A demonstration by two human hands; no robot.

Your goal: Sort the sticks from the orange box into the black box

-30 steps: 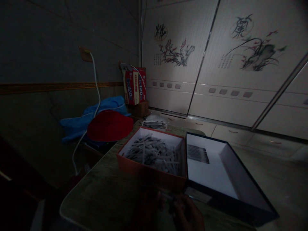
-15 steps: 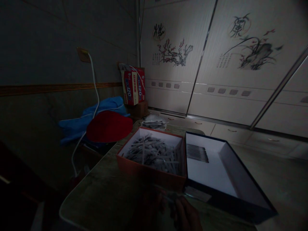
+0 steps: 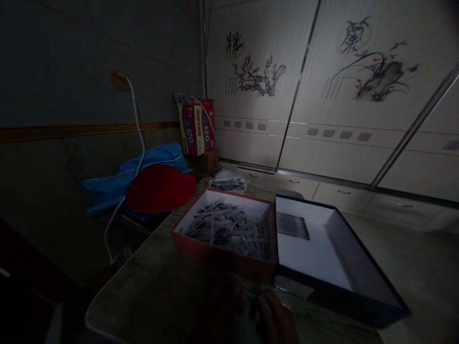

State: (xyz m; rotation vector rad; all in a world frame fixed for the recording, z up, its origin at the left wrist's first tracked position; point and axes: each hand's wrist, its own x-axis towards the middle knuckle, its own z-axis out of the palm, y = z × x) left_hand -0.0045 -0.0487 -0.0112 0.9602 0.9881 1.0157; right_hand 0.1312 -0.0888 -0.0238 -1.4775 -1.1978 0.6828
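Both hands are low in the view, in deep shadow in front of two boxes. My right hand (image 3: 274, 317) has its fingers curled around a thin, pale item (image 3: 247, 290) too dark to name. Close on its left is my left hand (image 3: 224, 306), mostly lost in darkness, its fingertips near the same item. Beyond them an orange box (image 3: 222, 255) holds a loose heap of thin, clear-wrapped sticks (image 3: 229, 227). On its right, a dark blue box (image 3: 344, 301) with a white inside has a neat row of dark sticks (image 3: 293, 226) at its left side.
The boxes rest on a table (image 3: 143, 286) with a pale edge. Behind them is a clear bag or tray of sticks (image 3: 228, 184). At the left lie a red round item (image 3: 161, 188), blue cloth (image 3: 154, 157) and a white cable (image 3: 138, 119). A red carton (image 3: 197, 125) stands farther back.
The whole view has shifted slightly. My right hand has moved a little to the left and its fingers remain curled. The boxes and their contents look the same.
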